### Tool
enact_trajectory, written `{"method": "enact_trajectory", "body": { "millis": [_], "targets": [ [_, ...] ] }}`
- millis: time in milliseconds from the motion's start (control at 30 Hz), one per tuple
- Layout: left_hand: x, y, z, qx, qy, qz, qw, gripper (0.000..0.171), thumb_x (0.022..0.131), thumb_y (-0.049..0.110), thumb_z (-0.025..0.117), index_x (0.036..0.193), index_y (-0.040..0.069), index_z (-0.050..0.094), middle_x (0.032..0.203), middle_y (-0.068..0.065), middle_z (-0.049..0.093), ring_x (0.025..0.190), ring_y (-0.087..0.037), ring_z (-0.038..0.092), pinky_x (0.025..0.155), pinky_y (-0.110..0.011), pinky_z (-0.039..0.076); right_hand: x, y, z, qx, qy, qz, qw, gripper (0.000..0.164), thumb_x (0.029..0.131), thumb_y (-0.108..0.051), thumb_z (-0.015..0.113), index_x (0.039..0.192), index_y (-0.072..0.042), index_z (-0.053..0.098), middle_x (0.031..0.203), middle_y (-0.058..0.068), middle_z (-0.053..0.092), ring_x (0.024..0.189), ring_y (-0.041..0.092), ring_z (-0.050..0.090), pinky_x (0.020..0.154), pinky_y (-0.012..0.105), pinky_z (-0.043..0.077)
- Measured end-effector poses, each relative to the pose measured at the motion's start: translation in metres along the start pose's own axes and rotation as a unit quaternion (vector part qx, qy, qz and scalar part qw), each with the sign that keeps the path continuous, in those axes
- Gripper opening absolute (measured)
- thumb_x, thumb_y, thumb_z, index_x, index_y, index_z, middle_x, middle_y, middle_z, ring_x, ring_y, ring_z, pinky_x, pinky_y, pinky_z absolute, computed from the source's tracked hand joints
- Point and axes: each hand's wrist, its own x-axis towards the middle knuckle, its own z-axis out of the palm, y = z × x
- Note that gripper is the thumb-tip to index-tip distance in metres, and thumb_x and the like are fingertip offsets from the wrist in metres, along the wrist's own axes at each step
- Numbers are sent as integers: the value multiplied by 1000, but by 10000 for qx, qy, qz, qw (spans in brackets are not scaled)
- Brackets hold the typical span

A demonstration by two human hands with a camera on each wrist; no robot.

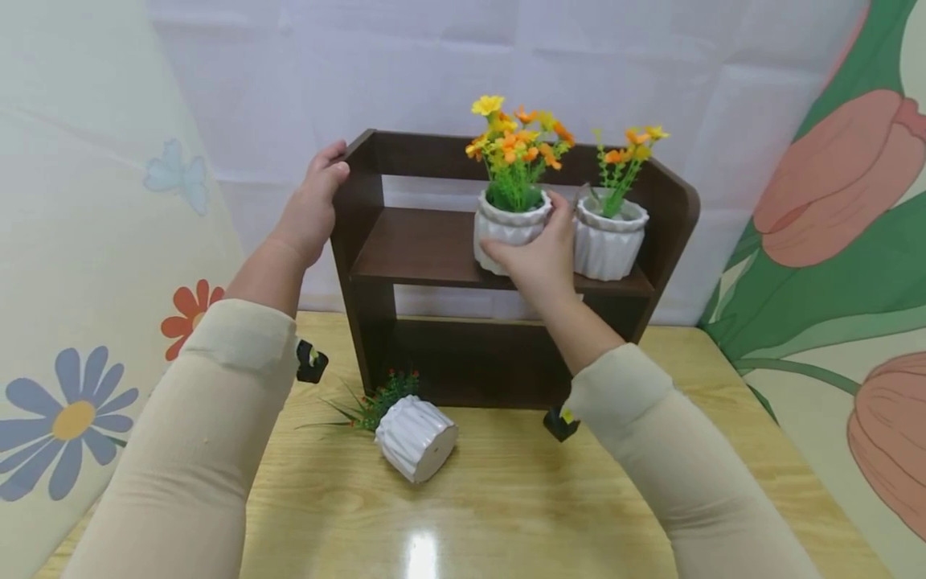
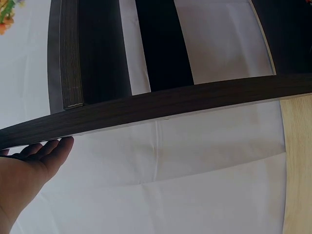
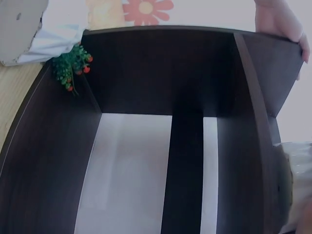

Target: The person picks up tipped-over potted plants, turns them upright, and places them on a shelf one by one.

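**Steadying the shelf, settling a pot**

Head view: at centre, a dark wooden shelf [image 1: 506, 265] on the counter [image 1: 506, 498]. Left hand [image 1: 313, 205] clamped on the upper left corner of the side panel, fingers curled over the edge, likely to brace the unit. Right hand [image 1: 538, 257] wrapped around a white ribbed pot of orange and yellow flowers [image 1: 509, 225] on the middle board, fingers curved round its wall, forearm reaching up from lower right. Just right of it, a second flower pot [image 1: 610, 237], close beside, contact unclear. Lower centre, a third pot [image 1: 415, 438] tipped on its side in front of the shelf.

Left wrist view: palm at lower left, fingers [image 2: 53, 148] pressed together, tips against the dark panel edge [image 2: 170, 105].

Right wrist view: mostly the shelf interior [image 3: 146, 97]; the pot a pale blur at the right edge; fingers not shown, grip impossible to tell here. Upper right, the other hand on the panel top.
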Motion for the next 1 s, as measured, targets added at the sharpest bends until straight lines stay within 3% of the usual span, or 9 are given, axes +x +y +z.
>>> {"method": "enact_trajectory", "body": {
  "millis": [233,1000],
  "targets": [
    [-1,1,2,-112,-3,-1,9999,54,104,39,22,157,31,15,157,-11,25,129,-22,38,111,-33,27,7,6,2,-107,32,145,9998,100,66,-25,88,144,-11,28,145,13,39,133,24,42,112,35,34],
    [-3,2,-1,-25,13,21,10000,54,104,39,21,157,30,14,159,-8,22,134,-21,34,113,-32,24,13,11,5,-197,-235,469,9984,102,70,-27,87,148,-12,22,150,12,36,137,27,39,114,37,32]
  ]
}}
